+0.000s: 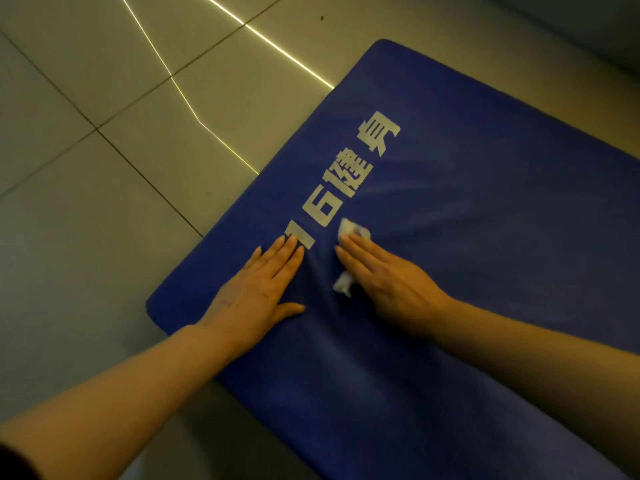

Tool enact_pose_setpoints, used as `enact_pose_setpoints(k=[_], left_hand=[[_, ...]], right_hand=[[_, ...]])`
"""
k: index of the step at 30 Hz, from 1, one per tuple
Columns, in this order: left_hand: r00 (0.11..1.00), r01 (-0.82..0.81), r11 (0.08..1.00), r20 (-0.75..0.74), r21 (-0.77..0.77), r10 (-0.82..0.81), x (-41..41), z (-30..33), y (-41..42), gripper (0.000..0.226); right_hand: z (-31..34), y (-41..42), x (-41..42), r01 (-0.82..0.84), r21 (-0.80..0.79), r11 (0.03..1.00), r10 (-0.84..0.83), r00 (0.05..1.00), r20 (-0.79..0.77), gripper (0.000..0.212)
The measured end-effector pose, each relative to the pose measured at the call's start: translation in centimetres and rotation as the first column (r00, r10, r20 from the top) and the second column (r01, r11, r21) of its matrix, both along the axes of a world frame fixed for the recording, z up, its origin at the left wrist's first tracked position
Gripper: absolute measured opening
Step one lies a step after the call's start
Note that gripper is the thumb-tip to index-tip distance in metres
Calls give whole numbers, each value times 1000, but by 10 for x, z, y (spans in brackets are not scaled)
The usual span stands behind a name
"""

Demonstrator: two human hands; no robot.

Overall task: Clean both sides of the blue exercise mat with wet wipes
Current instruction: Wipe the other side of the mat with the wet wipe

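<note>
The blue exercise mat [485, 237] lies flat on the floor, with white printed characters running along its left part. My left hand [259, 289] rests palm down on the mat near its left edge, fingers straight, touching the lowest printed character. My right hand [384, 278] presses flat on a crumpled white wet wipe [351, 230], fingers straight. The wipe sticks out beyond my fingertips and again beside my palm. The fabric wrinkles slightly around both hands.
Pale floor tiles [104, 133] with dark grout lines surround the mat on the left and far side. Thin bright light streaks cross the tiles. A dim grey wall or ledge [588, 26] runs along the top right.
</note>
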State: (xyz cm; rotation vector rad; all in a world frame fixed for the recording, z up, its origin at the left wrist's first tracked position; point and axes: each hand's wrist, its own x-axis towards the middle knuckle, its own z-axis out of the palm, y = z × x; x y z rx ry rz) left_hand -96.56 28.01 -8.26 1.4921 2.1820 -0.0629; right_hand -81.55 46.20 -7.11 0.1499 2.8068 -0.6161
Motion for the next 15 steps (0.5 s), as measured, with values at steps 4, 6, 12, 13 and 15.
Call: enact_pose_setpoints(k=[4,6,12,13,15], left_hand=[[1000,22,1000,8,-14,-22,-5,4,3,85],[998,60,997,3,-39,-60,-13,13,0,87],[999,44,985,0,-164,-45,-7,17,-29,92],[999,32,986,-1,-164,-33,-5,15,-27,92],[1000,7,987,8,-160,-5,0,15,-25,94]], right_hand=[[0,-6,-34,52,76,996,-54,998,32,62],[4,-13,-9,72,57,996,-75,996,54,66],[16,-40,37,60,-24,998,-57,990,127,68],[16,-38,24,67,-5,998,-66,987,144,67],[16,-36,-5,62,35,998,-67,979,191,66]])
